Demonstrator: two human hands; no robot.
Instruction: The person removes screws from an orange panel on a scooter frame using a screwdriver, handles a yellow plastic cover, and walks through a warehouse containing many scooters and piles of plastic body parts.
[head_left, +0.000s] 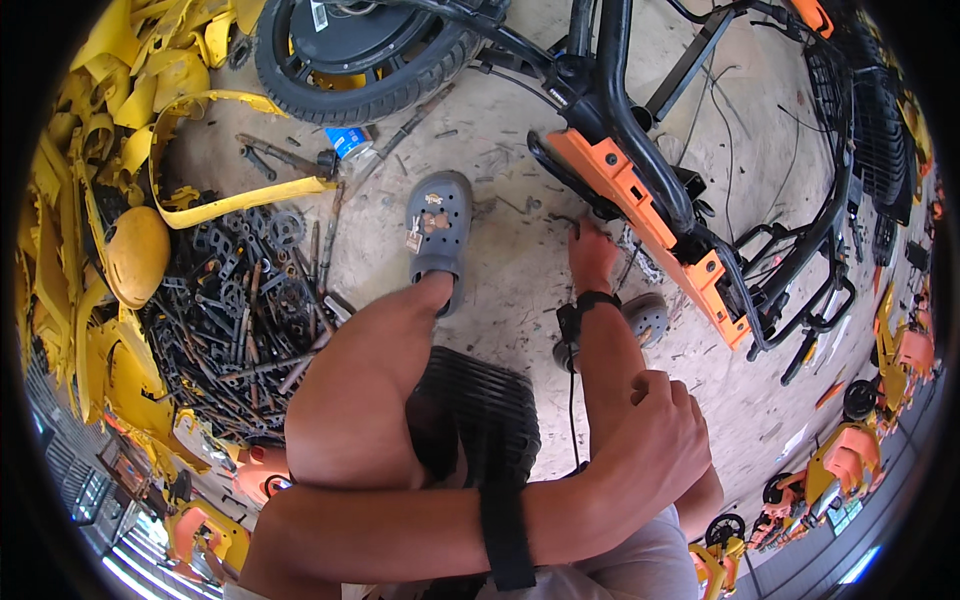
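My right hand (592,252) reaches down to the floor beside the orange panel (625,200) of a black bike frame (615,85). Its fingers are closed at a small dark piece that I cannot make out. My left forearm crosses in front of me, and my left hand (660,435) lies over my right arm. The left fingers are curled in; whatever they hold, if anything, is hidden. A black strap (505,535) circles the left forearm, and a dark band (588,308) with a cable sits at the right wrist.
A wheel (365,60) with a thick black tyre lies at the top. Left are yellow plastic parts (140,255) and a heap of dark metal parts (240,330). A blue packet (348,142) lies near the wheel. A black ribbed crate-like object (490,410) stands between my legs.
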